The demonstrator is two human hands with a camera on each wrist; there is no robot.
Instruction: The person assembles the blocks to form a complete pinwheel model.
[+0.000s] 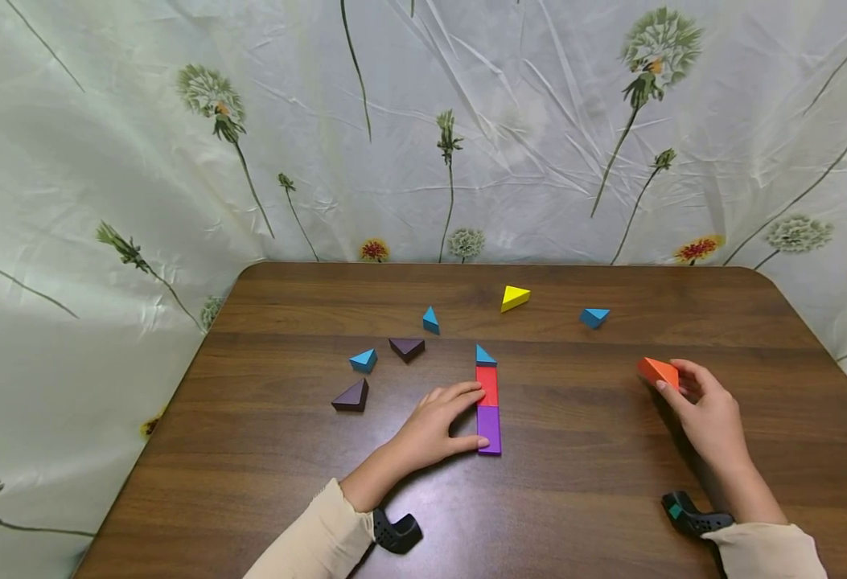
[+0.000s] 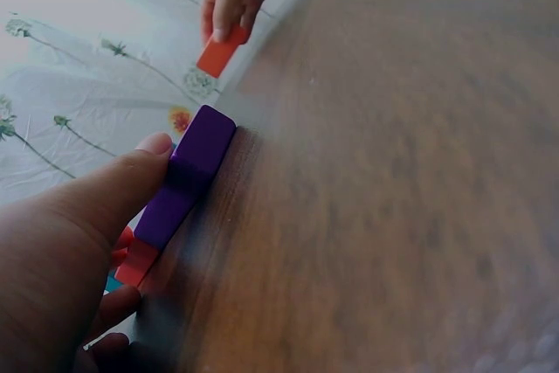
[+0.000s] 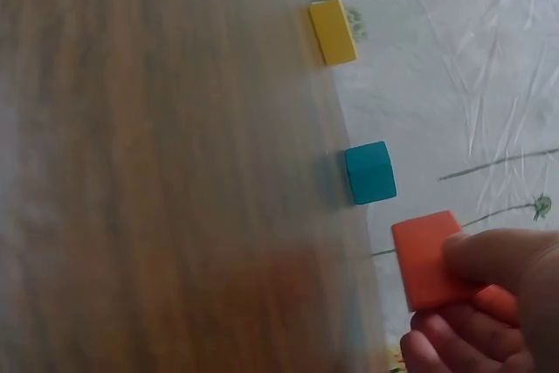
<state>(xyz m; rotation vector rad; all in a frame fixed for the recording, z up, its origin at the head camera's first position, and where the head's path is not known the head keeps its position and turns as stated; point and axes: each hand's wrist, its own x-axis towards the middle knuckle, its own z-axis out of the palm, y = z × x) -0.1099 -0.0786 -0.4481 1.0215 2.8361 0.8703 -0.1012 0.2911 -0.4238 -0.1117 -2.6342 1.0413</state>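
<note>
My right hand (image 1: 709, 414) pinches an orange triangular block (image 1: 658, 371) between thumb and fingers at the right of the table. In the right wrist view the thumb presses on one flat face of this orange block (image 3: 428, 259). My left hand (image 1: 430, 425) rests beside a column of blocks, its fingers outstretched. Its fingertips touch the red block (image 1: 487, 384) and its thumb touches the purple block (image 1: 489, 430). A small blue triangular block (image 1: 484, 356) sits against the red block's far end. The left wrist view shows the thumb at the purple block's (image 2: 188, 176) side.
Left of the column lie two dark triangular blocks (image 1: 351, 396) (image 1: 407, 349) and two blue ones (image 1: 363, 360) (image 1: 431, 321). A yellow triangular block (image 1: 515, 298) and another blue one (image 1: 594, 318) lie toward the back edge of the wooden table (image 1: 575, 498). A flowered cloth (image 1: 539, 161) hangs behind.
</note>
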